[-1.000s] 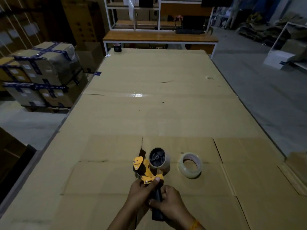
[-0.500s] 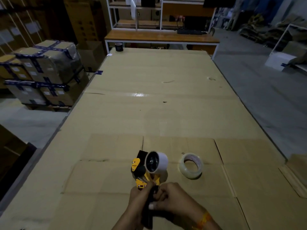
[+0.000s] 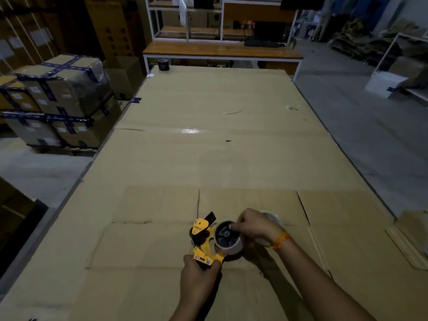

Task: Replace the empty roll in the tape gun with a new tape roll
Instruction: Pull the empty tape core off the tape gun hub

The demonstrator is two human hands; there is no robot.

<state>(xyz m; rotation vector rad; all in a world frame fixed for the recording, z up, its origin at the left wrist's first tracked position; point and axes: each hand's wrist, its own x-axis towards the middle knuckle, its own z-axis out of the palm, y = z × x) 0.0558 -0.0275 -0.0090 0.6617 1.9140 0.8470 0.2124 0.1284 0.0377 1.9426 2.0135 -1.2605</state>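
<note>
A yellow and black tape gun stands above the cardboard-covered table, near its front edge. My left hand is closed around the gun's black handle. On the gun's hub sits the empty white roll core, its open end facing me. My right hand reaches over from the right, fingers pinching the top rim of that core. Behind this hand lies the new clear tape roll, mostly hidden, flat on the cardboard.
A dark tape roll stands at the table's far left corner. Taped cartons are stacked on the floor to the left. A wooden bench and shelving stand beyond the far edge. Concrete floor lies to the right.
My right hand left the handle and moved up to the roll core on the hub, covering the new roll. The gun turned so the core's open end faces me.
</note>
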